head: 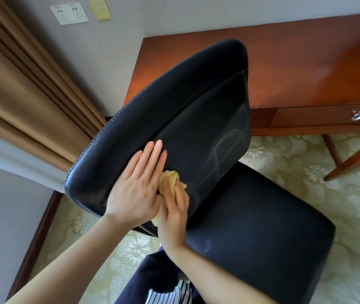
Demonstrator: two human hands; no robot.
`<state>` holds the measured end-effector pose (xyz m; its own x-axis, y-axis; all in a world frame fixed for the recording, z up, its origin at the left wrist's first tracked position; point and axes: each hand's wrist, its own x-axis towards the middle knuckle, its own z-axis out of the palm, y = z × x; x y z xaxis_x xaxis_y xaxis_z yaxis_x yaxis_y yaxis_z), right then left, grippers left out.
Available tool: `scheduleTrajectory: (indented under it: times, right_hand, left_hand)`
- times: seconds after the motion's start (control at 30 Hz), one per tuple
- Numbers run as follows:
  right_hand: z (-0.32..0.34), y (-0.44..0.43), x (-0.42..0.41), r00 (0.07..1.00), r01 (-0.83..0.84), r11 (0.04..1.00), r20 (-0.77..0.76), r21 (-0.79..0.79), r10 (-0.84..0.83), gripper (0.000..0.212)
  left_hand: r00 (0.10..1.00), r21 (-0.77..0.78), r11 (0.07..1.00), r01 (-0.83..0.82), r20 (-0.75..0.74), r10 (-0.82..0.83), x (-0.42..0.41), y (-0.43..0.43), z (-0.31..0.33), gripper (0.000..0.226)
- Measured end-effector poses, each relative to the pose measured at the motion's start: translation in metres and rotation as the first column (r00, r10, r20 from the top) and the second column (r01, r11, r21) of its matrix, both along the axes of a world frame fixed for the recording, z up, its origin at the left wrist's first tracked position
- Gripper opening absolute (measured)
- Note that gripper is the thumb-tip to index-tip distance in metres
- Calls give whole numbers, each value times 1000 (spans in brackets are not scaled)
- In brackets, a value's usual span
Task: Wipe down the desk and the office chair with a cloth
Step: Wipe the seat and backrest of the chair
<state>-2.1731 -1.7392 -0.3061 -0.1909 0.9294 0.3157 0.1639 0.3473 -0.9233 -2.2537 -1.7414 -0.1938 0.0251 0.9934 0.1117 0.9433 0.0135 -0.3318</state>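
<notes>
Pale floral carpet (306, 172) runs under a reddish wooden bench (306, 62) at the far right, with a brown curtain (21, 84) on the left. We count one bench, one black chair (174, 102), one yellow cloth (171, 177) and two hands. We judge the chair step to be in hand. Our right hand (173, 213) bunches the cloth against the lower backrest (196, 132), its fingers (175, 197) curled round it. Our left hand (137, 185) lies flat just beside it, fingers straight, steadying the back (faint streaks show to the right). Next we would need to sweep across the rest of the backrest, then down to the seat (262, 227).
</notes>
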Motion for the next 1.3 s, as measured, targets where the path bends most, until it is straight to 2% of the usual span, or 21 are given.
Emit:
scheduleTrajectory:
  times: [0.1, 0.17, 0.23, 0.43, 0.57, 0.67, 0.83, 1.0, 1.1, 1.3]
  right_hand:
    - [-6, -10, 7, 996, -72, 984, 65, 165, 62, 34]
    - [-14, -1, 14, 988, -81, 940, 148, 330, 33, 33]
    - [-24, 19, 21, 980, -83, 879, 199, 469, -14, 24]
    - [-32, 68, 30, 972, -130, 832, 237, 539, -2, 31]
    - [-21, 111, 37, 965, 3, 910, 237, 415, -112, 35]
    - [-6, 149, 39, 949, 124, 931, 234, 344, -213, 38]
    - [28, 211, 39, 904, 366, 912, 163, 183, -395, 47]
    - [56, 270, 44, 817, 560, 829, 171, -1, -551, 48]
    - [59, 300, 55, 788, 608, 781, 231, -143, -571, 49]
    - [27, 307, 76, 834, 552, 741, 280, -382, -476, 52]
  left_hand:
    - [1000, 6, 1000, 14, 12, -14, 5, -1, 1, 68]
    - [1000, -8, 1000, 23, 10, -23, 5, -3, 1, 70]
    - [1000, -26, 999, 19, 10, -19, 5, -4, 1, 73]
    - [1000, -46, 999, 17, 27, -16, 0, 2, 3, 80]
    - [999, -49, 998, 28, 27, -27, -1, 8, 1, 81]
    - [999, -49, 998, 44, 21, -43, -5, 10, 0, 80]
    - [998, -39, 997, 63, 31, -62, -8, 17, -1, 81]
    - [995, -29, 996, 80, 57, -79, -9, 21, -2, 81]
    - [994, -21, 995, 93, 65, -91, -9, 23, -3, 82]
    - [992, -12, 995, 104, 75, -103, -12, 25, -3, 83]
